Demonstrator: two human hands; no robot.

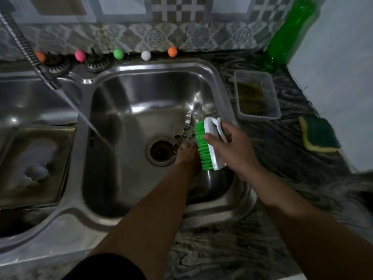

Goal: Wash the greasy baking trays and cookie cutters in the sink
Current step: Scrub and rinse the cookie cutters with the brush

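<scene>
Stainless steel fills most of my view: one sink [220, 81] with two basins, the right one at centre frame, its round drain [160, 151] dark and open. I count one scrub brush [207, 144], white plastic back with stiff green bristles, gripped in my right hand [232, 142]; fingers wrapped through its looped handle, thumb against the bristle side. My left hand [186, 156] reaches into the basin just right of the drain, fingers pinched on a cluster of small metal cookie cutters [184, 134]; they are blurred and overlapping, so I cannot count them. The bristles face the cutters and hide part of my left hand.

One square baking tray [34, 164], dull metal with a smeared, greasy-looking film, lies in the left basin at the left edge of the frame. One ribbed flexible faucet [26, 49] slants down from the upper left, and a thin stream of water [88, 126] crosses from it into the right basin.

Along the back ledge I count five small balls [118, 53]: orange, pink, green, white, orange. On the dark marbled counter [282, 158] at the right sit one clear rectangular plastic container [256, 96] with yellowish liquid, one green and yellow sponge [319, 136], and one green translucent bottle [288, 35] leaning in the upper right corner.
</scene>
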